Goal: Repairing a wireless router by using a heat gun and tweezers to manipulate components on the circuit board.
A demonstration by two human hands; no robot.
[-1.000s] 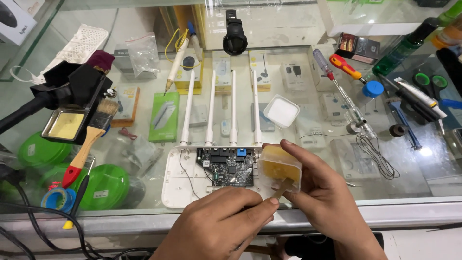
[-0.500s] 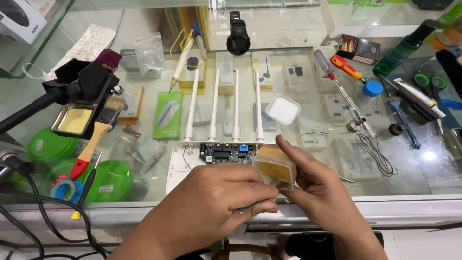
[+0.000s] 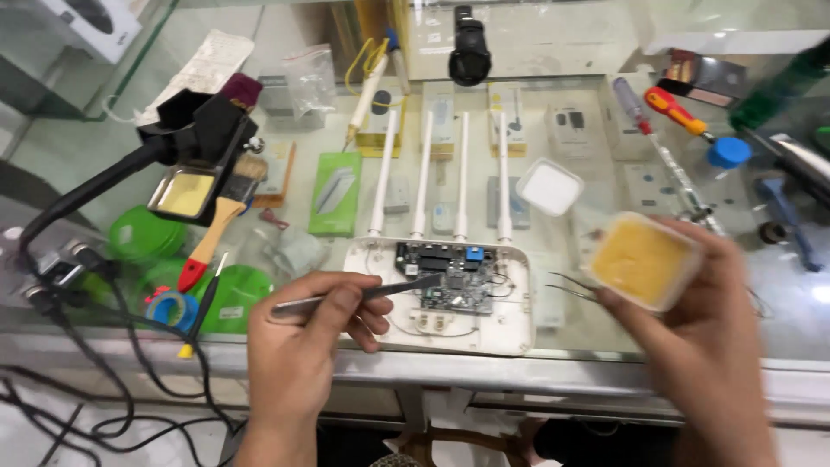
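The left hand [image 3: 316,342] is closed around metal tweezers [image 3: 363,294], thumb and fingers pinching the shaft, with the tips reaching over the green circuit board [image 3: 450,275] of an opened white router [image 3: 441,290]. Whether the tips touch the board cannot be told. The right hand [image 3: 705,346] is blurred by motion; its fingers clamp the rim of a small clear tub of yellow paste [image 3: 644,259], held lifted to the right of the router, tilted toward the camera. Two thin dark wires or prongs [image 3: 571,287] stick out left of that hand; what they are is hard to make out.

The router lies near the front edge of the glass worktop [image 3: 778,320], its lid off and its four white antennas [image 3: 441,173] pointing away from the person. A white square lid [image 3: 550,186] lies just right of the antennas. To the left, a black soldering stand with a yellow sponge [image 3: 194,164] sits beside a red-handled brush [image 3: 216,229]. Black cables [image 3: 86,346] trail off the lower left, cut by the frame. Screwdrivers [image 3: 670,112] at upper right are partly smeared, and items under the glass are dim.
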